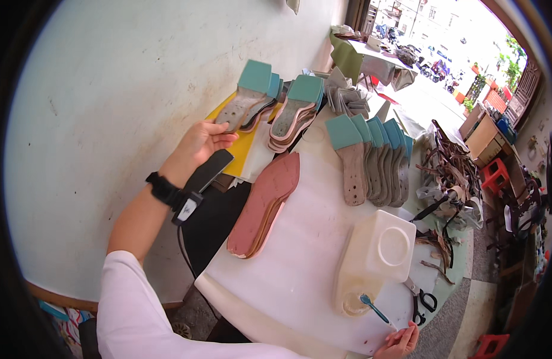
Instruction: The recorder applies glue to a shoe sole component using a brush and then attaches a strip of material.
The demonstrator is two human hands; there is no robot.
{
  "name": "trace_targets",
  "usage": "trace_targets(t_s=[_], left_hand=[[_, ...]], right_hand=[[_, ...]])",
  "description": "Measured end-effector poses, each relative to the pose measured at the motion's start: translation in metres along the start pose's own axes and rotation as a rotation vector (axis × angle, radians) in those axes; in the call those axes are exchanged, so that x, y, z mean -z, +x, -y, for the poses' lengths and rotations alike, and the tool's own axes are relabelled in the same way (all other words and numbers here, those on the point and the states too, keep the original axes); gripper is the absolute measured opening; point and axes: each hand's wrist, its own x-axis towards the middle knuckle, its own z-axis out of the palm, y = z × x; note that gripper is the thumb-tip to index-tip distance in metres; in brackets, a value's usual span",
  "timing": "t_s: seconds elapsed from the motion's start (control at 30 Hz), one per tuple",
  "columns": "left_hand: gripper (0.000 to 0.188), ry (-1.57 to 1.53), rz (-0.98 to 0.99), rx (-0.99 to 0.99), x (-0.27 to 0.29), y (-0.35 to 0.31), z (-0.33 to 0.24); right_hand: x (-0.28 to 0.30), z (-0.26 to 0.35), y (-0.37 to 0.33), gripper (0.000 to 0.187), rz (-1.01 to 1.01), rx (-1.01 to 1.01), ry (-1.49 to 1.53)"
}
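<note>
My left hand point(207, 142) pinches the near end of a grey insole point(235, 112) with a teal square patch at its far end. That insole lies at the top of a small overlapping stack by the wall. At the lower right, my right hand point(398, 342) is closed on the end of a slim blue brush point(376, 310). The brush's tip is at the cut opening of a whitish plastic jug point(374, 245) lying on the table. Between my hands rests a stack of reddish-brown insoles point(265, 203).
More teal-tipped insoles point(295, 113) lie next to the left stack, and a fanned row point(354, 170) sits farther right. Black-handled scissors point(421, 302) lie beside the jug. Dark strip scraps point(449, 173) pile at the table's right edge. A red stool point(495, 175) stands beyond.
</note>
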Motion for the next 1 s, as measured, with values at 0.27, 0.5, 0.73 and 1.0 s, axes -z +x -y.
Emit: trace_targets(t_s=[0.27,0.5,0.73,1.0], left_hand=[[0.015,-0.074,-0.127,0.052,0.019,0.035,0.032],[0.017,0.089,-0.152,0.064,0.040,0.003,-0.052],[0.015,0.245,-0.116,-0.043,-0.006,-0.025,-0.140],[0.018,0.083,-0.004,-0.001,0.018,0.119,-0.064]], right_hand=[[0.002,-0.007,0.003,0.020,-0.056,-0.032,-0.003],[0.004,-0.012,0.006,0.016,-0.051,-0.030,-0.116],[0.001,-0.007,0.006,0.015,-0.018,-0.009,-0.154],[0.005,-0.012,0.006,0.015,-0.009,-0.002,-0.136]])
